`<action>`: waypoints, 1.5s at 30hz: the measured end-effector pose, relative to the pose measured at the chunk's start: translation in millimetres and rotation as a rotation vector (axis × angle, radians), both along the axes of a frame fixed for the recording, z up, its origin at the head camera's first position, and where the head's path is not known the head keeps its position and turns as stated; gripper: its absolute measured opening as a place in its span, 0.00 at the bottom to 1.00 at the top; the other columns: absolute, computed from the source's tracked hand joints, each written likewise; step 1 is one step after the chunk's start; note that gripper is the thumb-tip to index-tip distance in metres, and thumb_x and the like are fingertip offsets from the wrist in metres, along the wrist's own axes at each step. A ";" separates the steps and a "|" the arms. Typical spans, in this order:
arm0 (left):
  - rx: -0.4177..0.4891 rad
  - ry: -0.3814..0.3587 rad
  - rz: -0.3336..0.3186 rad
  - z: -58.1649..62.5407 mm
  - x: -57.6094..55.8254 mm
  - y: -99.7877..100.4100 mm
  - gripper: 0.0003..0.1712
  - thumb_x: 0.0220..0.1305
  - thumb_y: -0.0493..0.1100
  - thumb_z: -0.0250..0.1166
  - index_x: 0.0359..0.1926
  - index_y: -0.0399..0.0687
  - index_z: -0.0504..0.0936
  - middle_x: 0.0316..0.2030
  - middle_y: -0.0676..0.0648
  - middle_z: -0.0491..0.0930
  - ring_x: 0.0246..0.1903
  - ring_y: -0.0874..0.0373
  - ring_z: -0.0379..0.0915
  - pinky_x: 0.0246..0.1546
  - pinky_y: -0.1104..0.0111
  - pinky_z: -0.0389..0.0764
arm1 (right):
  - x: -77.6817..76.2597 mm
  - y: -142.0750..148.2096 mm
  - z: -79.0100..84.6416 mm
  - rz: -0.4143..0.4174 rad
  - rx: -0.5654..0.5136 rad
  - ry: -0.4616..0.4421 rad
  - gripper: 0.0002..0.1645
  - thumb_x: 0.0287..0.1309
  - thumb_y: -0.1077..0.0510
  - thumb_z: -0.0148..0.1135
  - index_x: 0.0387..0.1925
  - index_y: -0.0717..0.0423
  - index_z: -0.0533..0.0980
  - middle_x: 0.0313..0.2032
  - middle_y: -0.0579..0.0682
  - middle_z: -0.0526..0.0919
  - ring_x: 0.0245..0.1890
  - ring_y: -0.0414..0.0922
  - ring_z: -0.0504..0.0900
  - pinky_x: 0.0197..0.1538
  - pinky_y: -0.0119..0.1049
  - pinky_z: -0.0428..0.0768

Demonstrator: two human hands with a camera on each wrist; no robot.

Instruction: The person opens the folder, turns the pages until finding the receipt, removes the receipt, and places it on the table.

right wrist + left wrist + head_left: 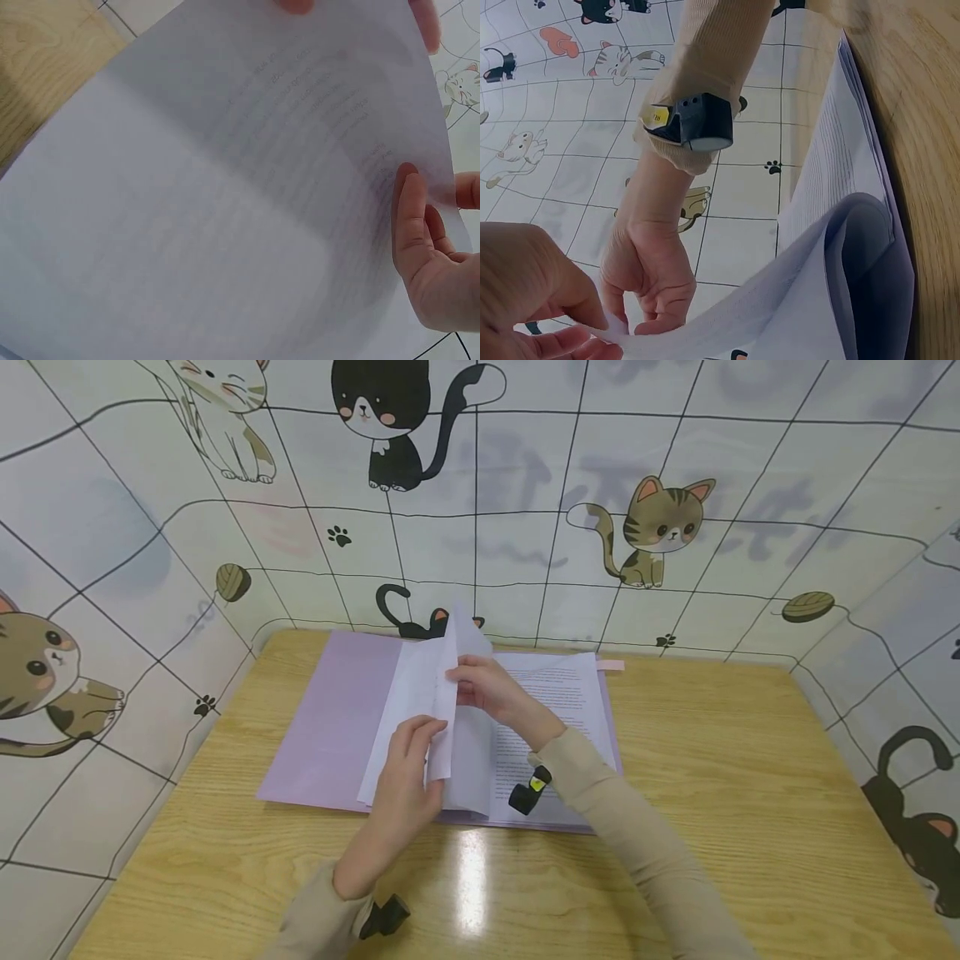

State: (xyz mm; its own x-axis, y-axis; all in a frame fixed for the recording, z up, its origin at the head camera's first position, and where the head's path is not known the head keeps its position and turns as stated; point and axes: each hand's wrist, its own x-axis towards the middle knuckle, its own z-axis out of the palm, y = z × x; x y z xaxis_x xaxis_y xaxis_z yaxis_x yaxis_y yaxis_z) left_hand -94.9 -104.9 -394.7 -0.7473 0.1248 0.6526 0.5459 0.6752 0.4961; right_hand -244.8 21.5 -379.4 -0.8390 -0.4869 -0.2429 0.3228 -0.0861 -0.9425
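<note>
A lilac folder point(337, 718) lies spread on the table with white sheets inside. One sheet point(471, 760) stands raised near the middle, curving upward; in the right wrist view, faint print shows through this sheet point(187, 240). My right hand point(495, 692) pinches its raised edge between thumb and fingers, toward the upper part. Lower on the same edge, my left hand point(405, 777) holds the paper with thumb and fingertips. Both hands, left point(540, 292) and right point(656, 274), grip close together in the left wrist view. A printed page point(555, 693) lies flat on the right side.
A pink tab point(613, 665) sticks out past the folder's upper right corner. The wooden table point(712, 760) runs back to a wall point(525, 543) covered in cat drawings and a line grid. Each wrist carries a small black camera point(528, 791).
</note>
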 end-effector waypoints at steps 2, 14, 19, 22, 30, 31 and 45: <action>-0.003 -0.007 0.016 -1.2 -0.6 -1.9 0.41 0.24 0.14 0.55 0.50 0.32 0.71 0.50 0.36 0.67 0.49 0.42 0.66 0.34 0.60 0.78 | 0.9 0.2 0.3 0.010 -0.006 -0.003 0.20 0.60 0.65 0.51 0.53 0.73 0.66 0.35 0.50 0.79 0.30 0.39 0.81 0.36 0.31 0.80; 0.008 -0.040 0.062 -10.7 -3.0 -23.3 0.40 0.24 0.11 0.56 0.49 0.31 0.71 0.47 0.34 0.67 0.33 0.48 0.72 0.26 0.65 0.77 | -0.3 8.5 -2.1 0.064 -0.008 -0.014 0.09 0.62 0.61 0.52 0.43 0.60 0.69 0.30 0.50 0.80 0.31 0.40 0.82 0.37 0.30 0.80; 0.010 -0.111 0.084 -16.4 -3.0 -31.8 0.38 0.29 0.12 0.57 0.50 0.31 0.70 0.47 0.34 0.67 0.32 0.50 0.70 0.22 0.68 0.74 | -2.2 16.7 -5.5 0.061 0.007 -0.024 0.10 0.62 0.61 0.52 0.44 0.60 0.68 0.31 0.50 0.80 0.31 0.41 0.82 0.38 0.31 0.80; 0.003 -0.145 0.096 -20.5 -3.8 -37.0 0.37 0.31 0.13 0.57 0.51 0.31 0.69 0.46 0.34 0.67 0.32 0.51 0.69 0.22 0.68 0.74 | -3.5 21.5 -7.7 0.063 0.026 -0.021 0.11 0.62 0.61 0.52 0.45 0.61 0.68 0.32 0.50 0.80 0.31 0.41 0.82 0.39 0.31 0.80; 0.003 -0.191 0.101 -33.6 -5.2 -48.3 0.37 0.35 0.14 0.56 0.54 0.28 0.67 0.45 0.33 0.68 0.30 0.52 0.67 0.22 0.69 0.73 | -8.2 38.1 -13.6 0.070 0.070 -0.013 0.14 0.63 0.62 0.52 0.49 0.64 0.68 0.34 0.50 0.80 0.34 0.41 0.82 0.44 0.34 0.79; 0.002 -0.197 0.106 -35.0 -5.4 -49.6 0.37 0.35 0.15 0.55 0.54 0.28 0.67 0.44 0.33 0.68 0.30 0.52 0.67 0.22 0.69 0.72 | -8.9 40.5 -14.2 0.067 0.075 -0.013 0.15 0.63 0.62 0.52 0.50 0.64 0.67 0.34 0.50 0.80 0.34 0.41 0.81 0.45 0.34 0.79; -0.050 -0.321 0.102 -50.4 -6.5 -64.6 0.38 0.34 0.15 0.54 0.55 0.24 0.65 0.46 0.26 0.67 0.31 0.44 0.69 0.25 0.61 0.74 | -22.4 77.7 -24.1 0.003 0.137 -0.006 0.25 0.65 0.62 0.50 0.59 0.73 0.61 0.35 0.50 0.79 0.35 0.41 0.81 0.48 0.36 0.78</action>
State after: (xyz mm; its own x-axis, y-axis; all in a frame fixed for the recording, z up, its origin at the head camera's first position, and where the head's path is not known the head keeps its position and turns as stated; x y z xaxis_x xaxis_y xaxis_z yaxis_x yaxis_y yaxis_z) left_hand -101.4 -169.5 -445.2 -0.9239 0.0643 0.3771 0.2954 0.7463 0.5964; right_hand -267.2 99.3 -403.5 -0.8358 -0.4518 -0.3119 0.3282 0.0443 -0.9436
